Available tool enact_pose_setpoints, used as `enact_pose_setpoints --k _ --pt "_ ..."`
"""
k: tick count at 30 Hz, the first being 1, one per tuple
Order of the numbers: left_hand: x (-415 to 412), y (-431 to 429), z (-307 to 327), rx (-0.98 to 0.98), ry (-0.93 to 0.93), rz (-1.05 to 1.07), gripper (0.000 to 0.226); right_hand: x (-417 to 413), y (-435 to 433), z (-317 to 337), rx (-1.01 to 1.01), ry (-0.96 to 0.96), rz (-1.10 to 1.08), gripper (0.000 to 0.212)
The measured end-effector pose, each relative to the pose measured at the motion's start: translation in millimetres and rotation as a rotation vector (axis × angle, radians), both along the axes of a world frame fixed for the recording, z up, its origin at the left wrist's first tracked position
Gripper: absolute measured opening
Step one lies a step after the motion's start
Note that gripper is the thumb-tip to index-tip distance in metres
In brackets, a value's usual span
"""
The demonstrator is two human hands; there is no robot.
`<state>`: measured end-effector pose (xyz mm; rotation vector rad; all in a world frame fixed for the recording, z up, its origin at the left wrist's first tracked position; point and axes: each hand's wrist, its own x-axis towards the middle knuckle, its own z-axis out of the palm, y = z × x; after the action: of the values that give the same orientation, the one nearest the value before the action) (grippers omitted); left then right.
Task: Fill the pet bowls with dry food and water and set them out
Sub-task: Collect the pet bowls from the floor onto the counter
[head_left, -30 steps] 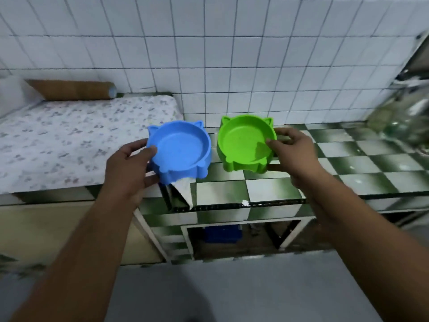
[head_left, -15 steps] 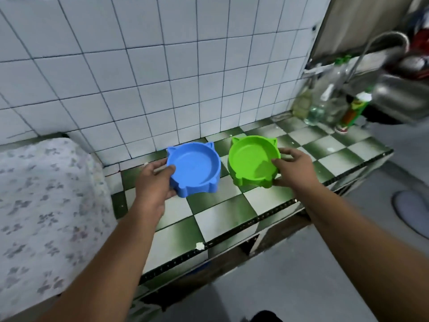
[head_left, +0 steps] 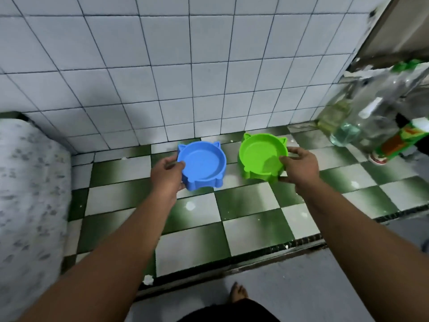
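A blue cat-eared pet bowl (head_left: 204, 162) is gripped at its left rim by my left hand (head_left: 167, 175). Beside it, a green cat-eared pet bowl (head_left: 261, 154) is gripped at its right rim by my right hand (head_left: 299, 166). Both bowls are empty and sit low over the green-and-white checkered counter (head_left: 243, 219), near the white tiled wall; whether they touch the counter I cannot tell. The green bowl tilts slightly toward me.
Clear bottles (head_left: 362, 117) and a green-and-orange labelled bottle (head_left: 399, 142) stand at the counter's right end. A patterned cloth-covered surface (head_left: 27, 194) lies on the left. The counter's front edge runs above the grey floor, where my bare foot (head_left: 239, 292) shows.
Both hands have carried the bowls forward over the counter toward the wall, and lower. The view has swung to look more steeply down at the counter.
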<state>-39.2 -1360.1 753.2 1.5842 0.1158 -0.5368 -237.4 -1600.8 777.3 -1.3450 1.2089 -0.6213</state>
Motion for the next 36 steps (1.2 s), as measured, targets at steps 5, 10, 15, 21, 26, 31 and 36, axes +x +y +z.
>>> enact_pose_setpoints --k 5,10,15,21,26,31,36 --pt "-6.2 -48.9 -33.0 0.067 0.021 0.113 0.016 20.5 -66.6 -24.9 0.03 0.06 0.117 0.03" --pt "10.6 -98.4 -52.4 0.164 -0.004 0.172 0.02 53.8 -115.9 -49.2 0.043 0.091 0.17 0.031" --pt "29.5 -133.1 -68.5 0.322 -0.193 0.16 0.023 81.6 -141.6 -75.4 0.002 0.158 0.218 0.032" --pt "43.5 -157.7 -83.5 0.369 -0.194 0.139 0.023 102.4 -167.7 -95.4 -0.006 0.204 0.274 0.032" --pt "42.8 -161.7 -91.0 0.49 -0.233 0.15 0.024 109.5 -180.0 -106.2 -0.095 0.312 0.327 0.039" --pt "52.8 -160.8 -89.3 0.602 -0.246 0.125 0.022 112.5 -178.9 -107.2 -0.246 0.417 0.409 0.04" --pt "54.1 -163.4 -88.6 0.565 -0.216 0.107 0.019 112.4 -172.3 -107.9 -0.369 0.491 0.439 0.038"
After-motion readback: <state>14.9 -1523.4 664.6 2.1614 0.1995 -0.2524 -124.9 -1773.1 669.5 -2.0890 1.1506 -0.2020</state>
